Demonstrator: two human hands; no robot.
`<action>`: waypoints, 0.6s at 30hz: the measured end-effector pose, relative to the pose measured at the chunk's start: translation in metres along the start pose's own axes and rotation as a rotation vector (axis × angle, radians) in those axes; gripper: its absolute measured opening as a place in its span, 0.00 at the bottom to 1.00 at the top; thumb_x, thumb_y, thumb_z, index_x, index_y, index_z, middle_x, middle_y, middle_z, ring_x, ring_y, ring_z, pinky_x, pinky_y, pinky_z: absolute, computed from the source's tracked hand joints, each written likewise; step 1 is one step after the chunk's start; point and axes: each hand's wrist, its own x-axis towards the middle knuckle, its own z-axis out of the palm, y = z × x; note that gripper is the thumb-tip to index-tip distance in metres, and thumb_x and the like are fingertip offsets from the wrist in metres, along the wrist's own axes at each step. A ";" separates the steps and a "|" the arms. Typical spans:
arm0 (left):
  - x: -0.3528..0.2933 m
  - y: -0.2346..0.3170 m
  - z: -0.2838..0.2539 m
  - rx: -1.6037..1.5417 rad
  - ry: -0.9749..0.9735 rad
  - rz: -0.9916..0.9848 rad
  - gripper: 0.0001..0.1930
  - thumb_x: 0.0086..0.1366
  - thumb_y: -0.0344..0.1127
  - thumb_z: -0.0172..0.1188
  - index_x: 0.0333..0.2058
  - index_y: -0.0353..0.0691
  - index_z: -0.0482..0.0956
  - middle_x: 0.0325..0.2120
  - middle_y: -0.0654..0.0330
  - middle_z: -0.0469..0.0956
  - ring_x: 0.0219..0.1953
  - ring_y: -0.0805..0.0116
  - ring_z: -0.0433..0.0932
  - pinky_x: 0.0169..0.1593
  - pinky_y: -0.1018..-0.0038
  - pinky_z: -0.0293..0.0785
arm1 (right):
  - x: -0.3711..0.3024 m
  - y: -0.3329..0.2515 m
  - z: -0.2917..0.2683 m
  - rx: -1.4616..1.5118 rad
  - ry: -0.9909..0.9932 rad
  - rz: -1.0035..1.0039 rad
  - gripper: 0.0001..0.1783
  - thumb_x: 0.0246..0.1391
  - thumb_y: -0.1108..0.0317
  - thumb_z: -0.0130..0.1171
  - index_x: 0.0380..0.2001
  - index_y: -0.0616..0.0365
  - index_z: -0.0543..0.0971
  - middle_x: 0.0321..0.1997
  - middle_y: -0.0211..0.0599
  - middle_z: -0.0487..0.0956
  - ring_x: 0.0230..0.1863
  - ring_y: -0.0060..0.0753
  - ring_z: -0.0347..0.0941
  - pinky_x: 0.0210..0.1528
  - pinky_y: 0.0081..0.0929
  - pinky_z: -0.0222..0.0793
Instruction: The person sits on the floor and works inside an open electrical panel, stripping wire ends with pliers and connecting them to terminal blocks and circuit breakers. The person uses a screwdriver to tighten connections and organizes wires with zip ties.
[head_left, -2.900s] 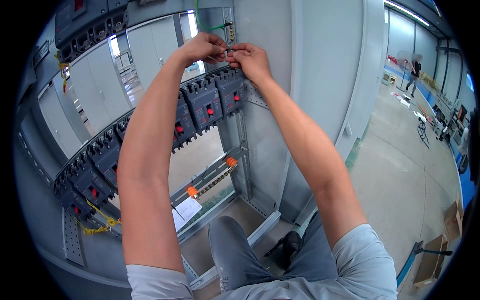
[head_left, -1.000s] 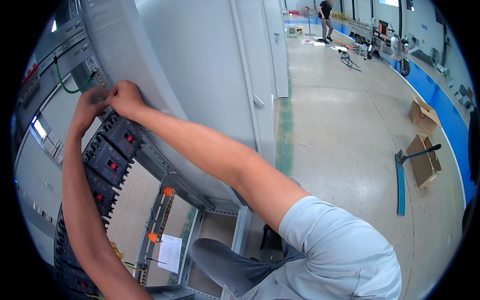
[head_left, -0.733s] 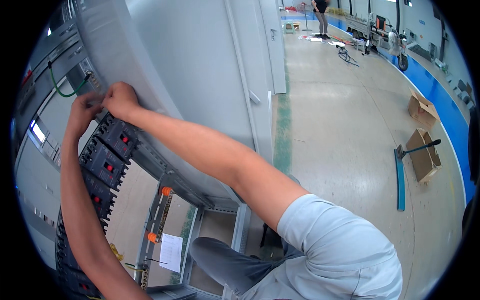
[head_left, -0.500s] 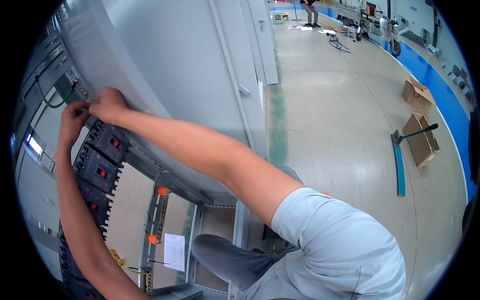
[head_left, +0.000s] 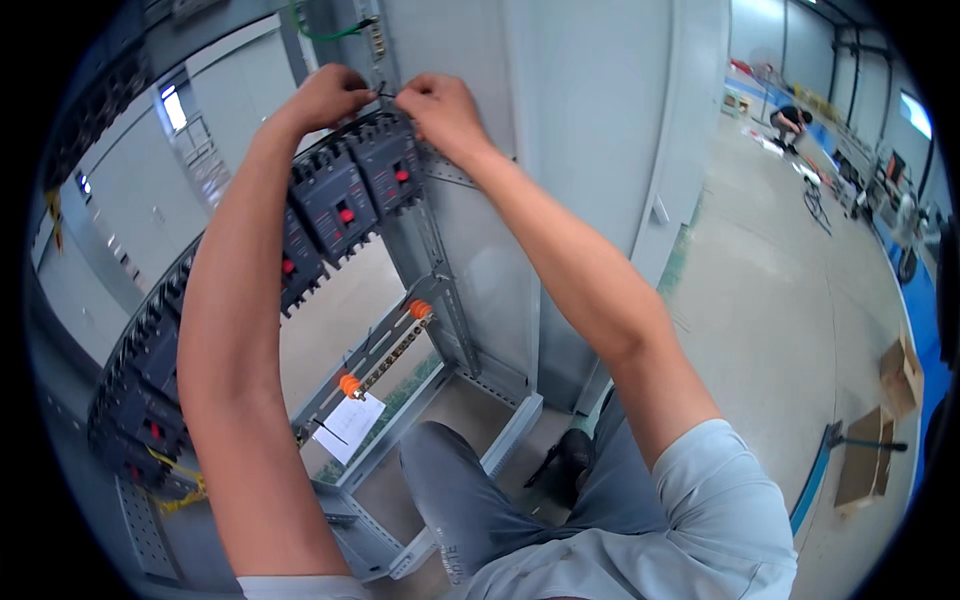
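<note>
We are in a large workshop with a pale concrete floor, kneeling in front of an open grey electrical cabinet (head_left: 600,150). Nearest us, at the cabinet's bottom edge, a white paper tag (head_left: 349,426) hangs from a metal bar (head_left: 385,350) held by two orange insulators. Above it, a row of black circuit breakers (head_left: 345,195) with small red buttons runs across the mounting rail, curving down toward the cabinet's lower left corner. At the top end of that row, by the upright frame post, both our arms reach up. Our left hand (head_left: 325,97) and right hand (head_left: 440,105) are each pinched closed on an end of a thin dark tie or wire (head_left: 385,95) stretched between them, just above the last breaker. We judge the breakers already mounted and this fastening under way; whether it is tightened we cannot tell. A green wire (head_left: 330,35) loops above. Far off, cardboard boxes (head_left: 880,440) lie on the floor and another person (head_left: 790,118) crouches.
</note>
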 end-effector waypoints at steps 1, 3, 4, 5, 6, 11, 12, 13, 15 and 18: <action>0.000 -0.007 -0.003 -0.022 -0.034 0.025 0.15 0.66 0.38 0.62 0.41 0.30 0.83 0.32 0.56 0.84 0.35 0.68 0.84 0.36 0.70 0.81 | -0.003 -0.009 0.005 -0.025 -0.007 0.043 0.14 0.47 0.62 0.65 0.31 0.64 0.85 0.24 0.44 0.84 0.25 0.35 0.81 0.33 0.33 0.77; -0.003 -0.017 -0.005 -0.061 -0.057 0.048 0.16 0.66 0.39 0.61 0.43 0.30 0.83 0.33 0.55 0.84 0.37 0.67 0.84 0.38 0.69 0.82 | -0.003 -0.024 0.009 -0.097 -0.028 0.098 0.15 0.47 0.62 0.65 0.33 0.63 0.86 0.25 0.42 0.84 0.23 0.34 0.81 0.32 0.32 0.78; -0.004 -0.018 -0.004 -0.076 -0.047 0.044 0.16 0.66 0.39 0.61 0.44 0.30 0.83 0.34 0.55 0.85 0.39 0.67 0.84 0.39 0.69 0.82 | -0.002 -0.030 0.008 -0.144 -0.043 0.111 0.15 0.47 0.61 0.66 0.33 0.62 0.86 0.25 0.42 0.84 0.22 0.34 0.81 0.31 0.31 0.78; -0.006 -0.019 -0.003 -0.091 -0.037 0.040 0.16 0.67 0.39 0.61 0.45 0.30 0.83 0.35 0.55 0.85 0.40 0.67 0.84 0.40 0.68 0.82 | -0.001 -0.036 0.008 -0.190 -0.057 0.123 0.15 0.47 0.60 0.66 0.34 0.62 0.86 0.25 0.41 0.85 0.20 0.34 0.81 0.31 0.31 0.79; -0.004 -0.017 -0.007 -0.037 -0.079 0.022 0.16 0.67 0.37 0.60 0.45 0.30 0.82 0.36 0.54 0.85 0.41 0.66 0.85 0.41 0.69 0.83 | 0.000 -0.044 0.007 -0.203 -0.051 0.138 0.19 0.46 0.58 0.69 0.35 0.62 0.86 0.31 0.46 0.86 0.30 0.39 0.85 0.38 0.33 0.80; -0.002 -0.015 -0.005 -0.112 -0.056 0.006 0.15 0.67 0.37 0.61 0.45 0.30 0.82 0.36 0.54 0.85 0.40 0.66 0.85 0.41 0.70 0.83 | 0.025 -0.036 0.014 -0.655 -0.138 -0.046 0.15 0.49 0.61 0.66 0.39 0.56 0.87 0.40 0.48 0.86 0.46 0.51 0.82 0.50 0.42 0.78; -0.001 -0.015 -0.006 -0.125 -0.055 0.010 0.15 0.67 0.37 0.61 0.45 0.30 0.82 0.36 0.54 0.85 0.39 0.66 0.85 0.41 0.70 0.83 | 0.028 -0.034 0.016 -0.736 -0.178 -0.065 0.14 0.50 0.63 0.65 0.39 0.55 0.88 0.42 0.48 0.86 0.49 0.53 0.81 0.52 0.43 0.77; -0.001 -0.016 -0.005 -0.146 -0.052 0.010 0.15 0.67 0.37 0.61 0.45 0.30 0.83 0.36 0.54 0.85 0.39 0.66 0.85 0.41 0.70 0.83 | 0.030 -0.031 0.019 -0.751 -0.172 -0.061 0.13 0.50 0.63 0.64 0.38 0.54 0.88 0.41 0.48 0.86 0.48 0.54 0.81 0.51 0.44 0.77; -0.002 -0.015 -0.006 -0.187 -0.047 0.012 0.15 0.67 0.37 0.61 0.44 0.30 0.83 0.35 0.55 0.85 0.38 0.67 0.85 0.41 0.70 0.83 | 0.033 -0.022 0.022 -0.782 -0.158 -0.052 0.13 0.51 0.63 0.60 0.37 0.52 0.88 0.41 0.47 0.86 0.46 0.56 0.81 0.51 0.45 0.77; -0.003 -0.011 -0.004 -0.177 -0.031 0.009 0.14 0.67 0.36 0.61 0.44 0.30 0.83 0.34 0.55 0.85 0.38 0.67 0.85 0.41 0.70 0.83 | 0.047 -0.017 0.015 -0.546 -0.190 -0.009 0.14 0.52 0.60 0.58 0.35 0.53 0.88 0.39 0.49 0.85 0.46 0.57 0.81 0.50 0.46 0.76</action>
